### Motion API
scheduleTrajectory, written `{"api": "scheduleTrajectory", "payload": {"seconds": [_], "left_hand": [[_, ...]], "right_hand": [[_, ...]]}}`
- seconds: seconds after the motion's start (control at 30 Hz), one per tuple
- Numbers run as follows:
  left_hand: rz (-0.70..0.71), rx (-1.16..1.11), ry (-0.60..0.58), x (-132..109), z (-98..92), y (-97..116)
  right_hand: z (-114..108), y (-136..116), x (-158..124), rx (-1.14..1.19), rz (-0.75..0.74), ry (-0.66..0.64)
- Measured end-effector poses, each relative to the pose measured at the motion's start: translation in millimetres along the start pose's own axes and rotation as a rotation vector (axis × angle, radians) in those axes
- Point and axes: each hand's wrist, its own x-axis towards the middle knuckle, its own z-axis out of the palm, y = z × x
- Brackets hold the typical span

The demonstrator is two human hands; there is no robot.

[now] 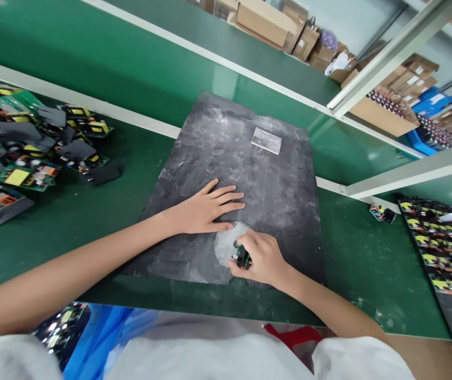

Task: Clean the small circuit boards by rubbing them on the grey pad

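Observation:
My right hand (263,257) grips a small circuit board (243,257) with dark parts on it, held over a round grey disc (223,247). Whether the board touches the disc I cannot tell. My left hand (210,208) lies flat with fingers spread on a worn black mat (273,184), its thumb at the disc's upper edge. Farther up the mat lies a pale, shiny rectangular piece (266,141).
Circuit boards and dark plates are heaped (16,142) at the left of the green bench (91,211). One loose board (382,213) sits at the right, near a black tray (443,248) with rows of boards. Metal frame posts and cardboard boxes (265,24) stand behind.

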Motion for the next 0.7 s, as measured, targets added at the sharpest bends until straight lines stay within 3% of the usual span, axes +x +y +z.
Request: {"api": "scheduleTrajectory", "payload": {"seconds": [0.7], "left_hand": [[0.007,-0.039,0.027,1.6,3.6,-0.7]], "right_hand": [[-3.4,0.1,-0.3,0.009,0.018,-0.008]]}}
